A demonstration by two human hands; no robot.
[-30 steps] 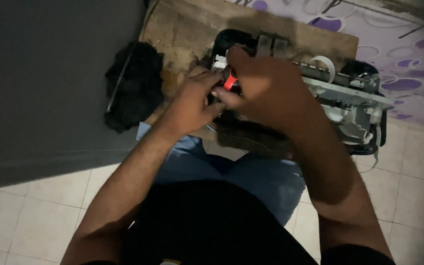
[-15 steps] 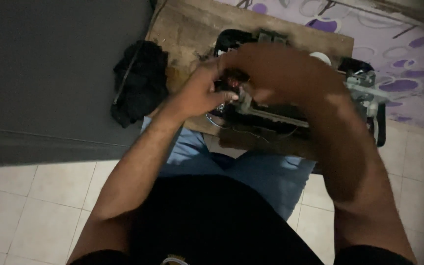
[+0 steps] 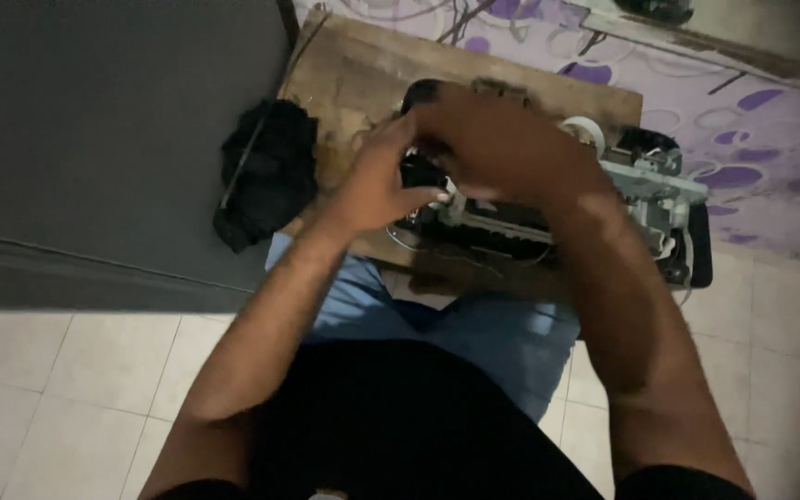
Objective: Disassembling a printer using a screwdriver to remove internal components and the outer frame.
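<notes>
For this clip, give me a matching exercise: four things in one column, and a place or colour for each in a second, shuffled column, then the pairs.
Things:
1. black cloth bundle
2. opened machine
3. wooden board
4. purple-patterned sheet

Places or colours:
A. under the machine, brown and worn
B. beneath both hands, grey and black parts exposed
C. at the board's left edge, beside the dark grey panel
D. top right, behind the board

Pairs: 1-C, 2-B, 3-A, 4-D

The left hand and right hand meet over the machine.

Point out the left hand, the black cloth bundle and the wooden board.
left hand (image 3: 377,185), head view, back of the hand.
black cloth bundle (image 3: 266,171), head view, its middle.
wooden board (image 3: 354,79), head view, bare top surface.
</notes>
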